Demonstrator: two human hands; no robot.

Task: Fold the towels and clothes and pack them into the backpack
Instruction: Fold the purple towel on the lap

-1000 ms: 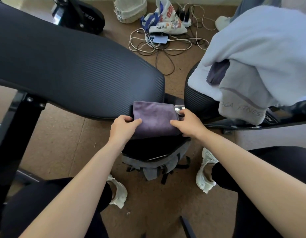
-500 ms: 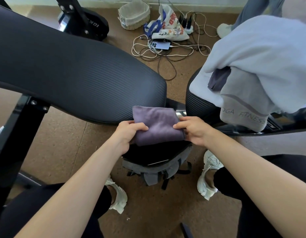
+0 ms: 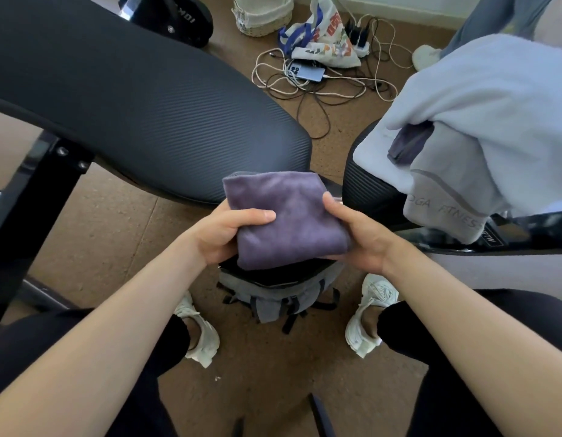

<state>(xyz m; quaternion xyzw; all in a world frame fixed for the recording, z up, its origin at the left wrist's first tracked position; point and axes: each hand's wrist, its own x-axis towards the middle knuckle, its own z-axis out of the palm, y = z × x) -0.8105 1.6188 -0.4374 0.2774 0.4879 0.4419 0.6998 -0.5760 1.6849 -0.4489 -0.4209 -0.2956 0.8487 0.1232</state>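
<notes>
- Left hand (image 3: 224, 236): thumb laid across the top face of the folded purple towel (image 3: 289, 222). The other fingers curl under its left edge and are mostly hidden. The hand grips the towel.
- Right hand (image 3: 363, 239): mirror grip on the right edge, thumb on top and fingers tucked beneath. The towel is pinched between the two hands.
- Change: a second ago the hands met the towel only at its near corners. The thumbs have since crept further onto the top face, and the towel now covers more of the bag's dark mouth. Judged from this, the folding of this piece is done and the packing step is in hand, with the towel not yet inside.
- Purple towel: a compact, roughly square bundle held nearly flat, directly above the open top of the backpack (image 3: 273, 299). Whether its underside touches the rim cannot be told.
- Backpack: grey, upright on the floor (image 3: 115, 234) between the person's shoes, with its opening facing up.
- Black bench pad (image 3: 153, 121): just beyond the towel's far edge.
- Remaining laundry: a pale blue towel (image 3: 481, 89) and a grey towel (image 3: 443, 197) lie unfolded on the pad to the right, well apart from both hands.
</notes>
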